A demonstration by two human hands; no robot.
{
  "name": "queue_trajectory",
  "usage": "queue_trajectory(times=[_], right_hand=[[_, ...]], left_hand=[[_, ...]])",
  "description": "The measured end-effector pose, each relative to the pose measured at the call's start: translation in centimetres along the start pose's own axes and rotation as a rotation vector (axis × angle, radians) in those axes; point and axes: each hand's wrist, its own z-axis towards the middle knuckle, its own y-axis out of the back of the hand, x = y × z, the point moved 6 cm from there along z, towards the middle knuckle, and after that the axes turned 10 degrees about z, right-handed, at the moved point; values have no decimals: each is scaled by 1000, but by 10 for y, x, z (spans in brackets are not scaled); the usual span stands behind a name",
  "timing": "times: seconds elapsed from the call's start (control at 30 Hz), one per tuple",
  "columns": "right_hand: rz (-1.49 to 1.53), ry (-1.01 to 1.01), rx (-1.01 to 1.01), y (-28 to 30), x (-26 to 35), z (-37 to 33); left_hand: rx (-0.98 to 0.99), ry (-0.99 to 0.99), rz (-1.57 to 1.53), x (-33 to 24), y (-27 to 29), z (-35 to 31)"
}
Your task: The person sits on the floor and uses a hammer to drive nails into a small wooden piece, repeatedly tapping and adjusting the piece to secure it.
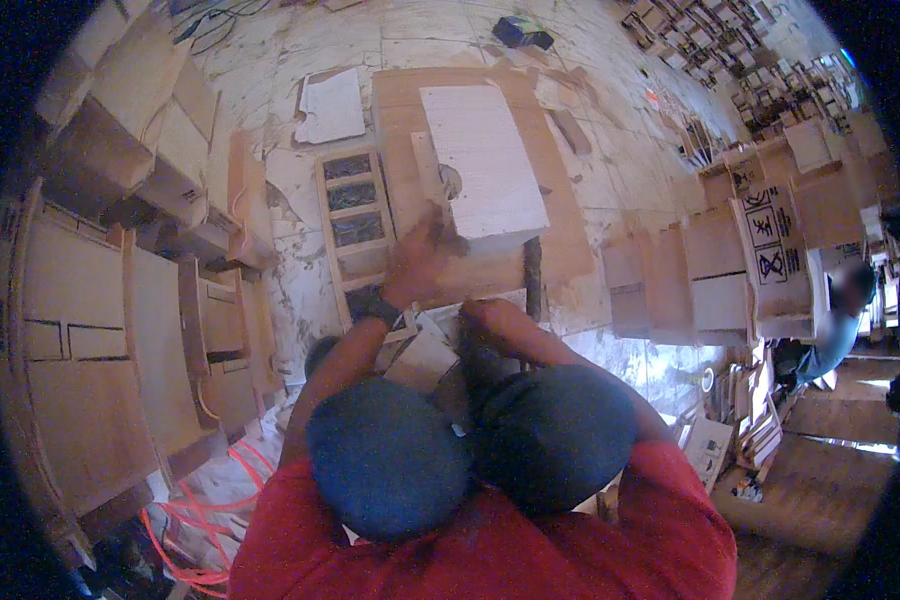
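Observation:
A white-topped rectangular block (490,150) lies on a brown cardboard-coloured sheet (565,210) in front of me. A narrow wooden strip (427,165) runs along the block's left side, with a small rounded piece (450,181) beside it. My left hand (418,262) reaches over the sheet, fingers apart, at the strip's near end and close to the block's near left corner. Closer to my knees, my right hand (495,322) is closed at the sheet's near edge; what it holds, if anything, is hidden. Pale offcuts (422,358) lie between my left forearm and my knees.
A slotted wooden frame (355,215) lies left of the sheet, below a white panel (332,105). Stacked wooden boxes (100,330) line the left side. Cartons (710,270) stand on the right, with another person (825,350) beyond. Orange straps (195,525) lie at lower left.

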Motion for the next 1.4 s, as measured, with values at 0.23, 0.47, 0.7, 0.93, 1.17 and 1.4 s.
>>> queue_trajectory(times=[0.23, 0.47, 0.7, 0.93, 1.17, 1.4], right_hand=[[199, 345, -134, -39, 7, 48], [132, -50, 115, -14, -8, 0], [595, -358, -255, 74, -84, -60], [362, -416, -793, 84, -96, -70], [691, 70, -1036, 107, -40, -24], [888, -46, -704, 114, -3, -13]], left_hand=[[-51, 281, -61, -64, 21, 3], [-73, 76, -127, -70, 17, 12], [-148, 25, -91, -62, 15, 16], [-73, 121, -67, -73, 11, 15], [54, 187, -298, -53, 11, -1], [-78, -202, 165, -50, 11, 19]])
